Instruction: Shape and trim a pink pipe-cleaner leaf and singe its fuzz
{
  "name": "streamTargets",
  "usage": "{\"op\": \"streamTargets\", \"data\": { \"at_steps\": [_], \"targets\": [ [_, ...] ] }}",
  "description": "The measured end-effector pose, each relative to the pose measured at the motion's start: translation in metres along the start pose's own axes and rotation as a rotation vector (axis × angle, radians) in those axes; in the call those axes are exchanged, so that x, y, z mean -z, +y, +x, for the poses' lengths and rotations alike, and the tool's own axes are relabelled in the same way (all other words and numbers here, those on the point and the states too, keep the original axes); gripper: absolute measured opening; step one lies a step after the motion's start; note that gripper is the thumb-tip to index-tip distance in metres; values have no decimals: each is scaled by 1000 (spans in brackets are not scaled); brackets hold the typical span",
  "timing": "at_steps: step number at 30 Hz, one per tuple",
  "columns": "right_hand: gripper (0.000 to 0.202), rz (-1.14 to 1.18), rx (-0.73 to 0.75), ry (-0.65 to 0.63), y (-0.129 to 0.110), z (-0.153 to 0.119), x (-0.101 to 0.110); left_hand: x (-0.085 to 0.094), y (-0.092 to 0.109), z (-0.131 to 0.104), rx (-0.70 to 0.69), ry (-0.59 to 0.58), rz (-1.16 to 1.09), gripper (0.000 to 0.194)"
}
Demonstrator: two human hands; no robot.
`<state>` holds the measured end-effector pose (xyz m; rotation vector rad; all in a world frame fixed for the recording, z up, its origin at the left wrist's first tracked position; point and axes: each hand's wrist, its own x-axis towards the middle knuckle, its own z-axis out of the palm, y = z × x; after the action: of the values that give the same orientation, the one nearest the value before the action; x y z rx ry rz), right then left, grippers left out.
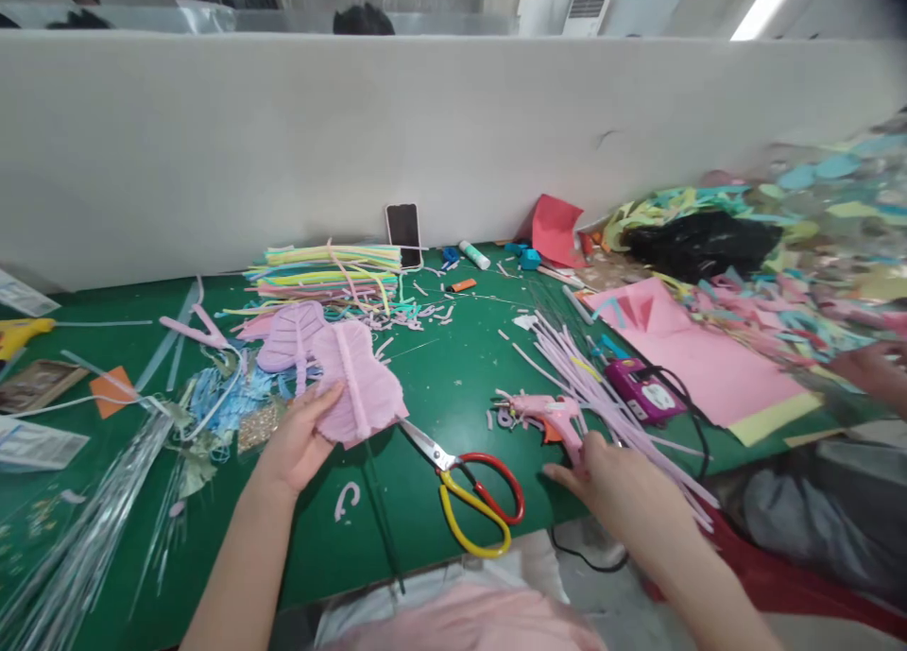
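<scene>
My left hand (298, 438) holds a pink foam leaf shape (361, 382) just above the green table (453, 368). A purple leaf shape (287, 334) lies beside it to the left. My right hand (609, 476) grips the handle of a pink glue gun (545, 413) that rests on the table, nozzle pointing left. Scissors (468, 490) with red and yellow handles lie between my two hands. A bundle of thin lilac foam strips (602, 386) fans out behind the glue gun.
A stack of coloured foam sheets (326, 268) and a phone (403, 235) stand at the white partition. Pink paper (709, 353), a purple device (644, 391) and scrap piles lie right, by another person's hand (875, 368). Silver strips (92, 519) lie left.
</scene>
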<state>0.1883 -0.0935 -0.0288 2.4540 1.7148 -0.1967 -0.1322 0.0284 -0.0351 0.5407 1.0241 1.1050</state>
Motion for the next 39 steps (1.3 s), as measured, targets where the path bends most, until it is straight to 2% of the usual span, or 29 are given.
{"op": "streamTargets", "data": {
  "at_steps": [2, 5, 11, 14, 18, 21, 24, 27, 29, 31, 33, 36, 39],
  "targets": [
    [24, -56, -29, 13, 1, -2, -16, -3, -1, 2, 14, 2, 5, 26],
    [26, -51, -65, 57, 1, 3, -28, -7, -4, 3, 37, 15, 19, 28],
    [20, 76, 16, 100, 1, 24, -24, -7, -4, 4, 52, 42, 12, 30],
    [24, 148, 24, 165, -17, 48, -11, -9, -3, 8, 62, 45, 2, 28],
    [29, 187, 45, 205, -55, 104, 7, -15, -4, 16, 92, 33, -13, 27],
    [32, 223, 58, 216, -84, 145, 13, -23, -4, 22, 132, -21, -8, 32],
    [29, 258, 85, 193, -100, 166, 15, -29, -5, 27, 182, -73, 26, 35],
    [35, 286, 98, 178, -88, 160, 15, -30, -9, 31, 179, -46, 91, 31],
    [36, 298, 90, 187, -66, 147, 15, -28, -13, 31, 129, 42, 149, 28],
    [27, 288, 59, 187, -39, 132, 14, -24, -17, 28, 73, 144, 221, 32],
    [20, 265, 38, 168, -16, 121, 10, -23, -21, 23, 35, 200, 301, 38],
    [17, 252, 65, 157, 0, 115, -2, -27, -28, 15, -30, 173, 406, 41],
    [5, 286, 96, 177, -2, 122, -9, -31, -37, 12, -131, 130, 496, 43]
  ]
}}
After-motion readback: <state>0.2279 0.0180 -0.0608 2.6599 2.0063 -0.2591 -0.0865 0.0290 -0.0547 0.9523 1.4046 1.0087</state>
